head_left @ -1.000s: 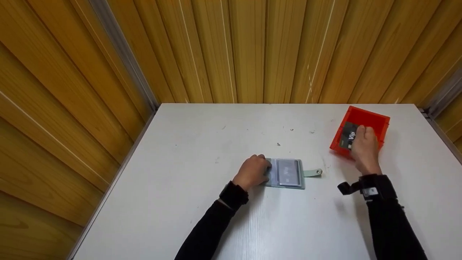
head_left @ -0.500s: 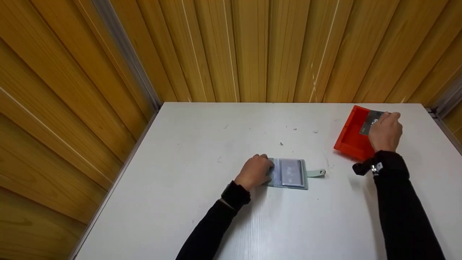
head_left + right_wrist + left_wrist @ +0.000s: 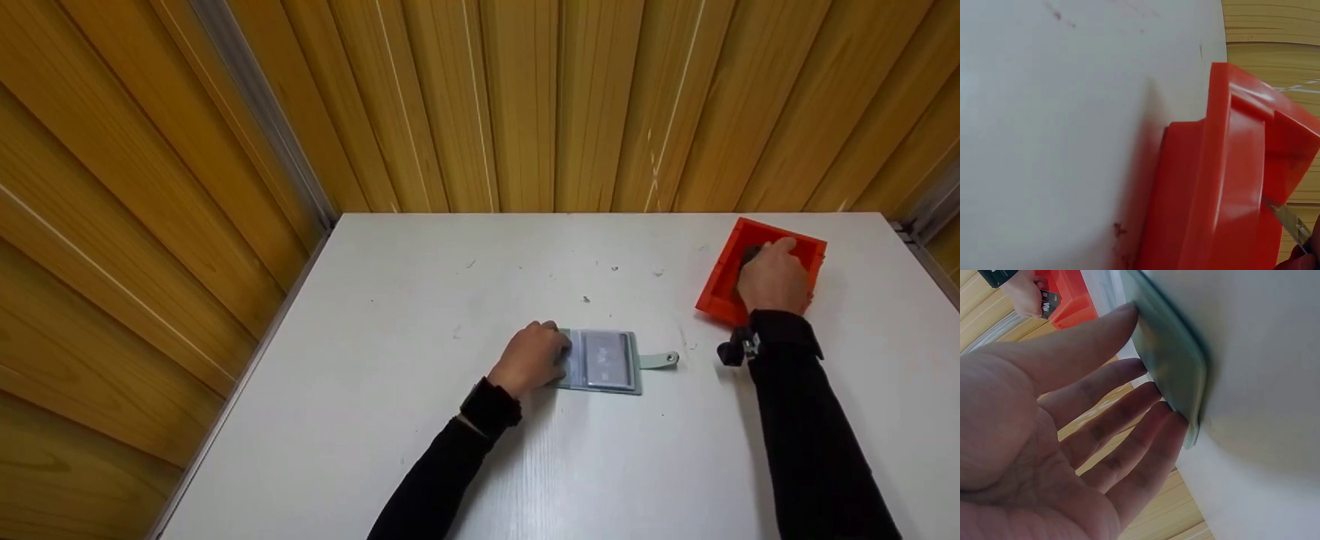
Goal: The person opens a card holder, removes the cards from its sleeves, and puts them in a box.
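Observation:
A pale green card holder [image 3: 610, 361] lies unfolded on the white table, a clear sleeve with a card in it facing up and its strap [image 3: 660, 361] pointing right. My left hand [image 3: 529, 356] rests on the holder's left flap. In the left wrist view the thumb and fingertips touch the green cover [image 3: 1171, 360], with the fingers fairly straight. At the back right, my right hand [image 3: 776, 277] is over the red bin [image 3: 718, 306] and pinches a dark card marked Vip [image 3: 1049, 304]. The right wrist view shows that card [image 3: 1292, 225] edge-on, tilted, at the bin's opening.
The white table [image 3: 450, 285] bears small dark marks and scratches. Wood-patterned panels [image 3: 517, 105] rise behind it and along the left, with a metal strip [image 3: 259, 105] at the corner. The bin stands near the table's back edge.
My right hand went right across the red bin with the card, then back left and lower into it, so the head view now mostly hides the card. My left hand and the holder stay put.

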### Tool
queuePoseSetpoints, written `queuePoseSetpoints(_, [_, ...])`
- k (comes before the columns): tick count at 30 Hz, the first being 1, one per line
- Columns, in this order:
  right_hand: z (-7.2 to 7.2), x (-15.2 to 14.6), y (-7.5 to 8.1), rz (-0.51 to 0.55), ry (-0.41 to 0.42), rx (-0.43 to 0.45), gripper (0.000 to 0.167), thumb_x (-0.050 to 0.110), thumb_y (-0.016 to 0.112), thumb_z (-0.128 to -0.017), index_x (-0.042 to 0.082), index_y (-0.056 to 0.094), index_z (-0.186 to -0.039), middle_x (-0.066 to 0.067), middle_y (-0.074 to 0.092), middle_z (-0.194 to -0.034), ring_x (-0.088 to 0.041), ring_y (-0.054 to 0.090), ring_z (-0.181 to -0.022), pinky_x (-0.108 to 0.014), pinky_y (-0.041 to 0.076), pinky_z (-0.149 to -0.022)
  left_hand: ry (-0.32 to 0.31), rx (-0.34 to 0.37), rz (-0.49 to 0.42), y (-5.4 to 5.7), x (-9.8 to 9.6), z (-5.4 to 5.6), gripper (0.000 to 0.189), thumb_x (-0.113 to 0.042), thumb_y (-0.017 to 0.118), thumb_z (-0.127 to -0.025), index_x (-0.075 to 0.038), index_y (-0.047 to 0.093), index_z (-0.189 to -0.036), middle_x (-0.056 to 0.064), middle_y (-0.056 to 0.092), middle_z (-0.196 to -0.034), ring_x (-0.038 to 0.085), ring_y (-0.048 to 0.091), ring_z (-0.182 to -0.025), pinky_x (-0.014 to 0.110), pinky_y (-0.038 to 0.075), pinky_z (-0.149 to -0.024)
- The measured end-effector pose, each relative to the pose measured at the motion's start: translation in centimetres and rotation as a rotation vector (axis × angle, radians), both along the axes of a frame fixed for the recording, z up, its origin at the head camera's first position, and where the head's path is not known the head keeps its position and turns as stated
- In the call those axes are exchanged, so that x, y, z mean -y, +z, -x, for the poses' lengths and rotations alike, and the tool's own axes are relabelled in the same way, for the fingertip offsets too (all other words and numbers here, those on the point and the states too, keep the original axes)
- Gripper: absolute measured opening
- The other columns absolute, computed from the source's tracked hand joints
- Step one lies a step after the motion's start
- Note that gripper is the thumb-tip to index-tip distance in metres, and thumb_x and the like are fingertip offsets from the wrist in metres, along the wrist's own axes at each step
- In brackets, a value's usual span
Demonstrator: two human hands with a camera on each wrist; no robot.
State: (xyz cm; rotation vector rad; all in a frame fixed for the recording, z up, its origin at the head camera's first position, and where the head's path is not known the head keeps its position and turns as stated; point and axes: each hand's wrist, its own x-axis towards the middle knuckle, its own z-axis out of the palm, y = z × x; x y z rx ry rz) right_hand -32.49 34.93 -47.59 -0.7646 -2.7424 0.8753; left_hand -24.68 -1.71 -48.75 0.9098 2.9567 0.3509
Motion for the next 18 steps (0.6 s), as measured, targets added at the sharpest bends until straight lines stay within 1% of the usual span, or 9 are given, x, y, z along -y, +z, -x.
queuePoseSetpoints(6, [0.2,0.1,-1.4,0.138,0.068,0.089,0.057,0.028,0.017,-0.113,-0.017,0.028,-0.145,-0.043,0.052,-0.133,-0.050,0.051,-0.115,-0.061,0.042,-0.114,-0.018,-0.012,0.001,-0.2,0.0,0.0,0.030,-0.014,0.088,-0.083,-0.008,0.080,-0.110,0.007,0.073,-0.105,0.020,0.064,-0.092,0.028,0.054,-0.082])
queuePoseSetpoints(8, [0.2,0.0,-1.9,0.165,0.090,0.129,0.059,0.030,0.016,-0.113,-0.017,0.025,-0.147,-0.042,0.049,-0.135,-0.049,0.049,-0.115,-0.061,0.041,-0.114,-0.019,-0.018,0.005,-0.2,0.0,0.0,0.029,-0.014,0.088,-0.083,-0.008,0.080,-0.110,0.007,0.073,-0.105,0.021,0.064,-0.093,0.028,0.054,-0.082])
queuePoseSetpoints(10, [0.0,-0.2,-2.2,0.147,0.123,0.157,0.062,0.032,0.015,-0.113,-0.018,0.022,-0.148,-0.044,0.048,-0.136,-0.050,0.049,-0.115,-0.062,0.042,-0.112,-0.019,-0.023,0.007,-0.1,-0.1,0.0,0.029,-0.013,0.088,-0.082,-0.009,0.080,-0.110,0.006,0.073,-0.104,0.020,0.065,-0.092,0.027,0.054,-0.081])
queuePoseSetpoints(12, [-0.1,-0.3,-2.5,0.115,0.159,0.174,0.064,0.032,0.015,-0.112,-0.020,0.021,-0.149,-0.045,0.048,-0.134,-0.051,0.050,-0.111,-0.062,0.044,-0.108,-0.018,-0.025,0.002,-0.1,-0.1,0.0,0.029,-0.011,0.088,-0.081,-0.009,0.080,-0.109,0.006,0.073,-0.103,0.020,0.065,-0.091,0.027,0.054,-0.081])
queuePoseSetpoints(15, [-0.2,-0.5,-2.8,0.060,0.218,0.184,0.063,0.031,0.015,-0.112,-0.022,0.025,-0.144,-0.046,0.051,-0.125,-0.050,0.052,-0.102,-0.060,0.048,-0.093,-0.013,-0.026,-0.001,-0.1,-0.1,0.0,0.030,-0.010,0.088,-0.080,-0.009,0.081,-0.109,0.006,0.073,-0.102,0.019,0.064,-0.090,0.026,0.055,-0.080])
queuePoseSetpoints(17, [-0.2,-0.5,-2.8,0.060,0.248,0.190,0.061,0.031,0.016,-0.112,-0.021,0.030,-0.140,-0.042,0.052,-0.118,-0.048,0.051,-0.097,-0.054,0.049,-0.084,-0.009,-0.026,0.000,0.0,0.0,0.0,0.030,-0.010,0.088,-0.080,-0.009,0.081,-0.109,0.006,0.073,-0.103,0.019,0.064,-0.091,0.026,0.055,-0.081])
queuePoseSetpoints(18, [-0.3,-0.4,-2.8,0.065,0.258,0.196,0.059,0.030,0.017,-0.111,-0.021,0.031,-0.138,-0.040,0.052,-0.115,-0.047,0.051,-0.095,-0.052,0.048,-0.082,-0.008,-0.028,0.002,0.0,0.0,0.0,0.030,-0.011,0.088,-0.080,-0.010,0.081,-0.109,0.006,0.073,-0.103,0.019,0.064,-0.091,0.026,0.055,-0.081])
